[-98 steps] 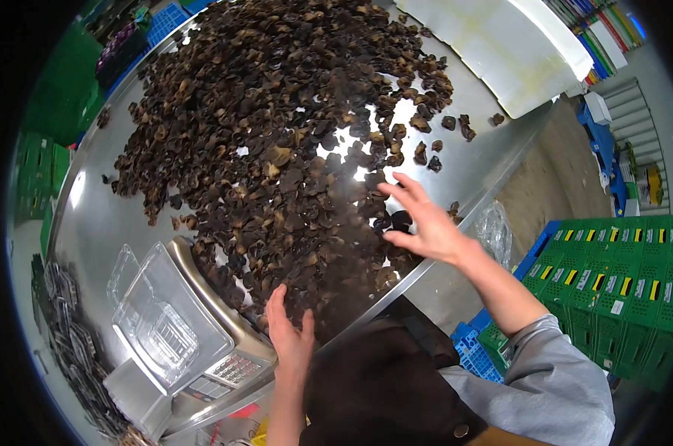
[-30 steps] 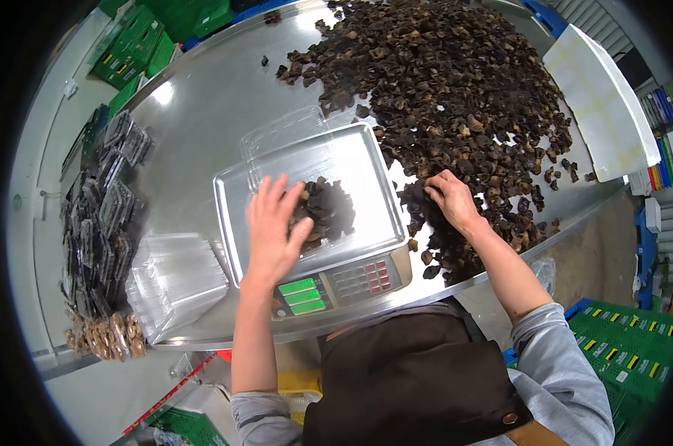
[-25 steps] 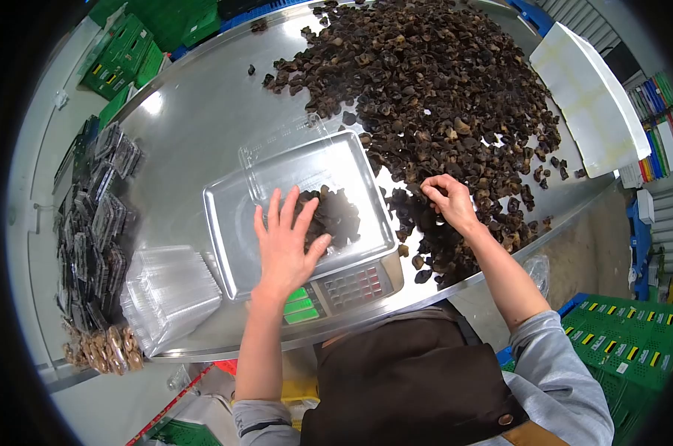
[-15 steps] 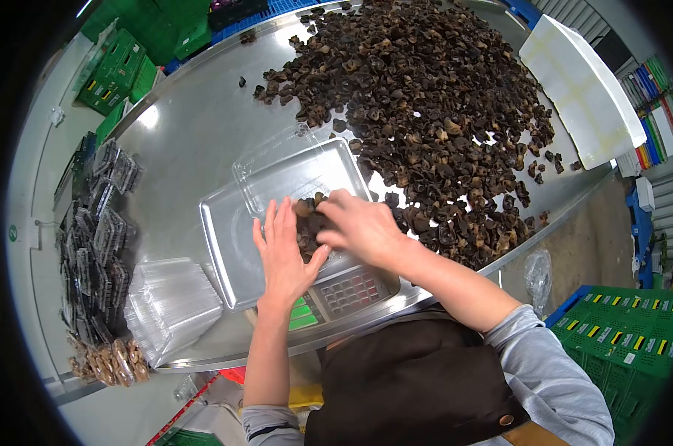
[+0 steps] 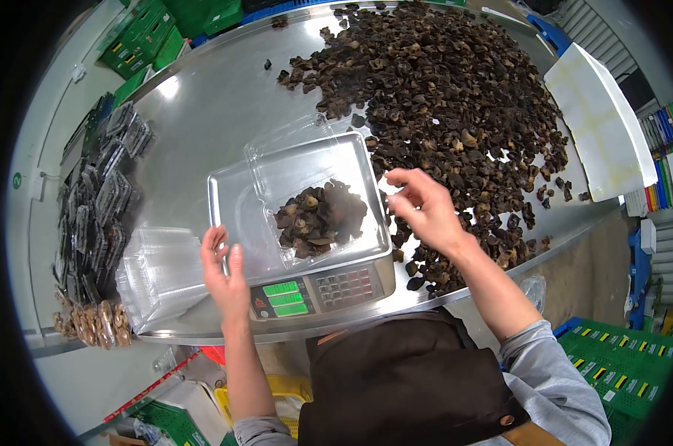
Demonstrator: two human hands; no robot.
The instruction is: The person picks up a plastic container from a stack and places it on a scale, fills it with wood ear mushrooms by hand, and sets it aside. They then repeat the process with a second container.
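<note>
A clear plastic clamshell (image 5: 258,175) lies with its lid raised back on the metal pan (image 5: 229,201) of a digital scale (image 5: 314,293). In it sits a heap of dark brown wood ear mushrooms (image 5: 318,219). My left hand (image 5: 226,275) is at the pan's left front edge, thumb and fingers apart, with nothing in it. Over the pan's right side and the border of the big mushroom pile (image 5: 440,97), my right hand (image 5: 429,212) hovers with bent fingers parted and nothing visible in them. Green digits glow on the scale's display (image 5: 284,297), too blurred to read.
Left of the scale stand nested clear clamshells (image 5: 162,271) and a stack of filled packs (image 5: 98,215). Bagged brown goods (image 5: 95,323) sit at the table's left corner. A white foam box (image 5: 600,123) stands at the right. Green crates (image 5: 619,357) are on the floor to the right.
Both hands have left the mushrooms in the clamshell and moved apart, the left one leftward and the right one rightward. The heap is now in full sight, and the view has shifted slightly.
</note>
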